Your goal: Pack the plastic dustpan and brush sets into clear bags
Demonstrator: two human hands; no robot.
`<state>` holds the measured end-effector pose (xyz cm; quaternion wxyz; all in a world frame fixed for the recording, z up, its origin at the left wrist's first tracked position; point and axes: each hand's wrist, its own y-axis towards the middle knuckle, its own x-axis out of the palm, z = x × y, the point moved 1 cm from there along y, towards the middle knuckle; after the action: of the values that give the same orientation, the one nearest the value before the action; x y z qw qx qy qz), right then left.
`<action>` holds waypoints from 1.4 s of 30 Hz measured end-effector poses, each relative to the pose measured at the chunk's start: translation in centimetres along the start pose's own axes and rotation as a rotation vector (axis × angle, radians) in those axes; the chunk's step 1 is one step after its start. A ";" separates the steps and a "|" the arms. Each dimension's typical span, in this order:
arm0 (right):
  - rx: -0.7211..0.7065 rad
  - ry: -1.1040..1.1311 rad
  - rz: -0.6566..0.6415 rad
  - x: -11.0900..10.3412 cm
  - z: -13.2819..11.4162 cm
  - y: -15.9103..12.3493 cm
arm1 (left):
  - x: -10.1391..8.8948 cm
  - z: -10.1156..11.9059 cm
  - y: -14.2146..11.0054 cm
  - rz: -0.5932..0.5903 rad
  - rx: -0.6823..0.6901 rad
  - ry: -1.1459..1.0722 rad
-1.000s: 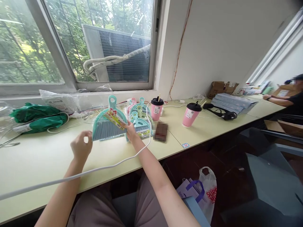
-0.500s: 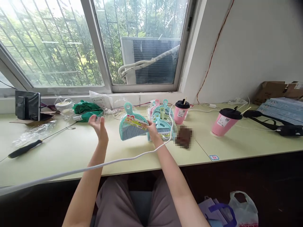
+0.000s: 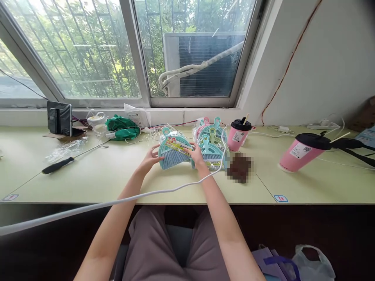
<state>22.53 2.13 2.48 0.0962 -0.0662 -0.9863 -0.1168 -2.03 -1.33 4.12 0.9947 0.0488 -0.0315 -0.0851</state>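
Between my hands is a teal dustpan and brush set (image 3: 175, 157) in clear wrap, with grey bristles and a yellow printed label across it. My left hand (image 3: 150, 159) grips its left edge, thumb in front and fingers behind. On the right side my right hand (image 3: 196, 153) is closed on the set near the end of the label. Just beyond my right hand, more wrapped dustpan and brush sets (image 3: 211, 146) in teal, green and pink lie bunched together on the table.
Two pink lidded cups (image 3: 303, 151) stand to the right, near a blurred brown item (image 3: 240, 168). A white cable (image 3: 164, 191) crosses in front of my forearms. Leftward are a black-handled screwdriver (image 3: 58, 165), a green plastic bundle (image 3: 123, 128) and a dark tablet on a stand (image 3: 59, 119).
My view has swung left. My left hand, earlier raised and free beside the set, has moved right and taken hold of its left edge. My right hand has kept its grip.
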 end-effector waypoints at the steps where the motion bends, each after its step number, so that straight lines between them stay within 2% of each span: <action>1: -0.024 -0.005 -0.014 -0.1 0.1 0.1 | -0.1 -0.1 0.0 -0.001 -0.002 -0.017; 7: -0.077 -0.076 0.004 -1.3 0.3 0.9 | 0.4 -0.9 0.0 -0.022 0.010 -0.098; 10: -0.106 -0.220 -0.030 -1.7 -0.4 0.7 | 0.5 -1.1 0.1 0.059 -0.027 -0.048; 13: -0.147 -0.510 -0.062 -1.7 -1.7 -0.1 | 0.3 -1.1 0.0 0.125 -0.031 0.039; 16: -0.231 -0.736 -0.032 -1.6 -3.2 -1.0 | 0.2 -1.1 0.0 0.219 -0.043 0.096; 19: -0.283 -0.811 0.013 -1.6 -4.4 -1.6 | 0.1 -1.2 0.1 0.322 -0.049 0.108; 22: -0.286 -0.813 -0.134 -1.1 -4.8 -2.0 | 0.1 -1.1 0.1 0.370 -0.029 0.097; 24: -0.255 -0.860 -0.232 -0.3 -4.5 -2.3 | 0.4 -1.0 0.1 0.369 -0.020 0.081; 25: -0.242 -0.910 -0.231 0.2 -4.3 -2.5 | 0.6 -1.0 0.1 0.362 -0.017 0.071; 30: -0.180 -1.117 -0.012 2.4 -2.5 -3.5 | 1.3 -1.3 -0.1 0.346 0.016 0.040; 35: -0.156 -1.137 0.056 3.0 -1.3 -3.9 | 1.2 -1.7 -0.3 0.356 -0.021 0.052; 38: -0.168 -1.149 0.090 3.2 -1.0 -4.0 | 1.1 -1.7 -0.4 0.300 -0.060 0.049; 42: -0.200 -1.167 0.100 3.5 -0.6 -4.1 | 1.1 -1.9 -0.5 0.208 0.000 0.030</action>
<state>18.63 -1.57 2.83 -0.4633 -0.1746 -0.8560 -0.1487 -0.92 -1.82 2.20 0.9985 0.0463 -0.0216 0.0191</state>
